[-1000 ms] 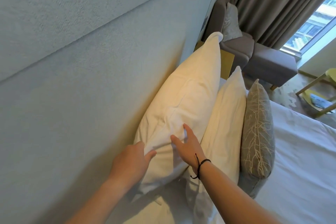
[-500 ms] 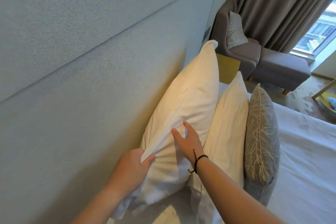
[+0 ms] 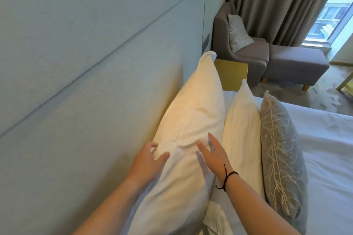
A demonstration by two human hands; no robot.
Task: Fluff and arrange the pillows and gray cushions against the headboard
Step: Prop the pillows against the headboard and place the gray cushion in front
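A large white pillow (image 3: pixel 191 120) stands on edge against the pale blue padded headboard (image 3: pixel 86 101). My left hand (image 3: pixel 147 160) lies on its headboard side with fingers spread. My right hand (image 3: pixel 214 154), with a black cord at the wrist, rests open on the pillow's front face. Neither hand grips the fabric. A second, smaller white pillow (image 3: pixel 242 131) leans against the first. In front of that stands a gray cushion (image 3: pixel 280 154) with a pale branch pattern, upright on the bed.
White bedding (image 3: pixel 328 158) stretches to the right. Beyond the pillows stand a yellow bedside unit (image 3: pixel 233 74), a gray armchair (image 3: pixel 248 53) holding a patterned cushion, and a gray ottoman (image 3: pixel 294 65). Brown curtains (image 3: pixel 277 2) hang beside a window.
My left hand has let go of the pillow's lower corner and opened on its side. The big pillow now stands more upright and closer to me. The view has shifted forward.
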